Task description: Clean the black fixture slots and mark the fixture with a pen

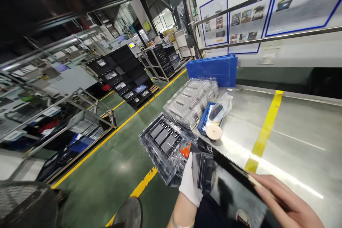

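My left hand (190, 181), in a white glove, is closed around a black plastic part (205, 169) with a flat face and ridged side. Beside its fingers shows an orange object (185, 150) with a thin pale wire or strip; whether the hand also holds it, I cannot tell. Just beyond is a clear plastic tray (149, 146) bearing black rectangular parts (162, 134). My bare right hand (285, 197) is at the metal table's front edge. Its fingers are closed on a thin, pale-edged object (253, 180), mostly hidden by them.
On the metal table (299, 128) are stacked clear trays (191, 96), a blue bin (203, 123) with a plastic bag, a round tan disc (214, 132) and blue panels (211, 71). A round stool (128, 212) stands on the green floor. Black crates (125, 78) and metal racks stand further off.
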A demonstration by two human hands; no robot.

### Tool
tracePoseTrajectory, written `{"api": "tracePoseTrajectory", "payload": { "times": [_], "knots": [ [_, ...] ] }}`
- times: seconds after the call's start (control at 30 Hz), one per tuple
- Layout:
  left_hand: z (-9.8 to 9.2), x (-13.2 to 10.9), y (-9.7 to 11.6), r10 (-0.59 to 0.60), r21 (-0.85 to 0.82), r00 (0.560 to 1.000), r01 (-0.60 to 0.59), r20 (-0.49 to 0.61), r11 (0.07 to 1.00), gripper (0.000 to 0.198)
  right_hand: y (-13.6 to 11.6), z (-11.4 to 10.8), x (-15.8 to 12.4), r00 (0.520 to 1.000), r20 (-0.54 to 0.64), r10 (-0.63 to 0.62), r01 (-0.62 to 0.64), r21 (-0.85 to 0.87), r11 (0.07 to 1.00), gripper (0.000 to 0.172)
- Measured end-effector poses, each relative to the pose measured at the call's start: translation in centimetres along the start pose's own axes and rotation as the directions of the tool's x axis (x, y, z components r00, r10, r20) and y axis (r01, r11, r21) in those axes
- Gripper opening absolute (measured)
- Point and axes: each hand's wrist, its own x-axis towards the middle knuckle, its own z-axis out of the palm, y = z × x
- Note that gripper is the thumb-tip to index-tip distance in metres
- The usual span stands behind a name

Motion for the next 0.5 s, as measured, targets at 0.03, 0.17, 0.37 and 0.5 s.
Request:
{"api": "tracePoseTrajectory", "payload": {
  "times": [0.03,0.17,0.37,0.5],
  "knots": [
    [0.2,-0.3,-0.5,-0.013,0.003,1.0,0.013,0.001,1.0,0.047,-1.3,0.0,0.6,0.997,0.018,-0.073,0.073,-0.009,0.997,0.031],
    [1.1,-1.7,-1.9,-0.147,0.086,0.985,0.139,0.091,0.986,0.059,-4.2,0.4,2.1,0.963,0.032,-0.267,0.266,0.024,0.964,0.031],
    [0.2,-3.1,-1.7,-0.085,0.151,0.981,0.059,0.174,0.987,0.07,-3.6,0.1,1.9,0.963,0.017,-0.269,0.269,0.021,0.963,0.032],
    [-2.1,-2.8,-0.5,-0.025,0.014,0.979,0.023,0.2,1.0,0.06,-3.1,-1.6,0.8,0.991,-0.107,-0.076,0.072,-0.033,0.997,0.023]
  ]
}}
